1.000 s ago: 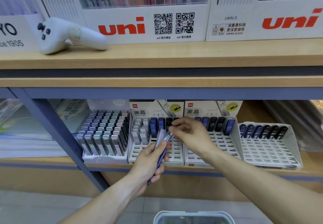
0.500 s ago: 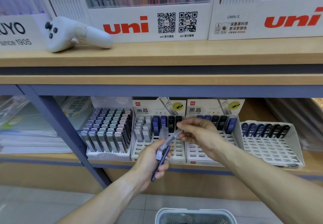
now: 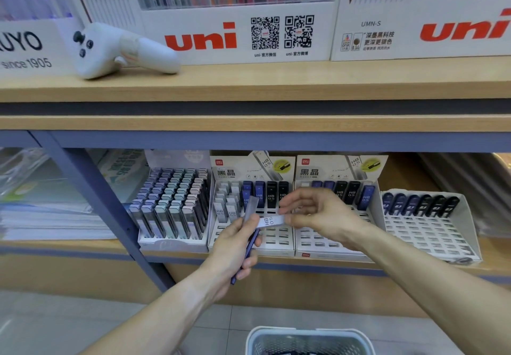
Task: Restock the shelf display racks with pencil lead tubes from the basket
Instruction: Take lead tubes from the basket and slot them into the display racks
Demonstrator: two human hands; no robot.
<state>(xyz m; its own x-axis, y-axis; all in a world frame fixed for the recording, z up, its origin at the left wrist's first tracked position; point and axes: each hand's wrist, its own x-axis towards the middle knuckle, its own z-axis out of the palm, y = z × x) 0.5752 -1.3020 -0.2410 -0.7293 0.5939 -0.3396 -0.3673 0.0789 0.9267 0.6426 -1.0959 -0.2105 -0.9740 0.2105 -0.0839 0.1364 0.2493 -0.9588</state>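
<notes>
One white pencil lead tube (image 3: 269, 221) marked HB 0.5 lies sideways, pinched at its right end by the right hand (image 3: 318, 210). The left hand (image 3: 235, 246) grips a few more tubes, seemingly one grey and one blue. Both hover before the middle display rack (image 3: 276, 241) on the lower shelf (image 3: 492, 260); the basket (image 3: 307, 338) sits below.

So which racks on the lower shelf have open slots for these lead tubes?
Far-right rack: only its back row holds tubes. Both middle racks have bare front rows. The left rack is packed full.
</notes>
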